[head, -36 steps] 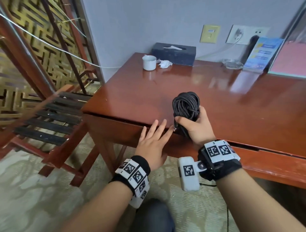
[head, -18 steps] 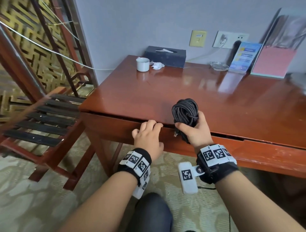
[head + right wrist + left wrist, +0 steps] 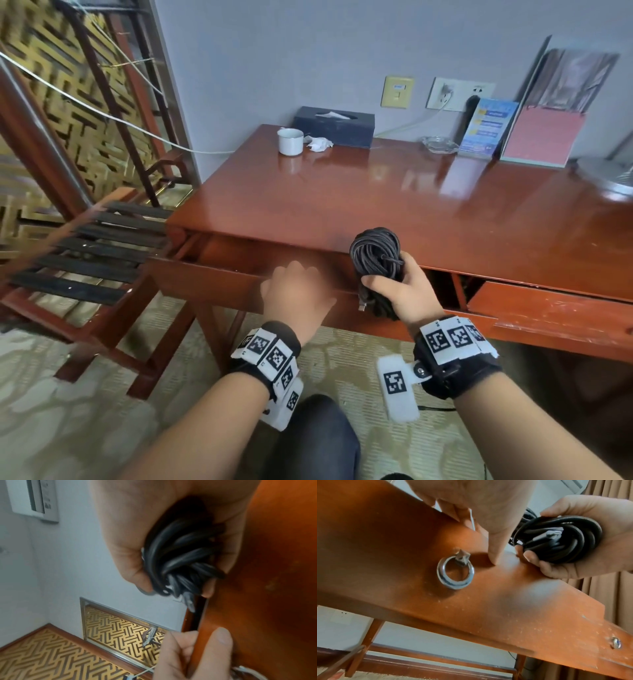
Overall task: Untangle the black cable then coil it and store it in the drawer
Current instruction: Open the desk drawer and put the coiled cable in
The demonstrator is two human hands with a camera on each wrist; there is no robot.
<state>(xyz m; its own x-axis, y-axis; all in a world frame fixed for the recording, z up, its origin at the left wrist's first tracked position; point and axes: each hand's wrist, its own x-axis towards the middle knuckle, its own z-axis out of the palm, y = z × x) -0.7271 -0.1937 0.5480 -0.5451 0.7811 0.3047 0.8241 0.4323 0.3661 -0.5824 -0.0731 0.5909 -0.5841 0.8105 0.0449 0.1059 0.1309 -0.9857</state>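
My right hand [image 3: 404,287] grips the coiled black cable [image 3: 375,253] upright, just above the desk's front edge, with a plug end hanging below the fist. The wrist views show the same black cable [image 3: 556,538] [image 3: 180,561] bunched in the right hand [image 3: 599,547] [image 3: 128,547]. My left hand [image 3: 294,291] holds the top edge of the drawer front [image 3: 205,284]: fingers curl over the edge and the thumb presses the outer face of the drawer front [image 3: 505,608]. The drawer stands partly pulled out. A metal ring handle [image 3: 455,573] hangs untouched below the left hand [image 3: 488,520].
On the red-brown desk [image 3: 376,205] stand a white cup [image 3: 290,141], a dark tissue box [image 3: 334,126], a glass ashtray [image 3: 440,144] and leaflet stands [image 3: 541,137]. A second drawer [image 3: 548,308] sits at the right. A slatted wooden chair [image 3: 92,257] stands left.
My left hand went from flat against the desk front to curled over the drawer's top edge, and the drawer has slid out towards me. The right hand still holds the coil.
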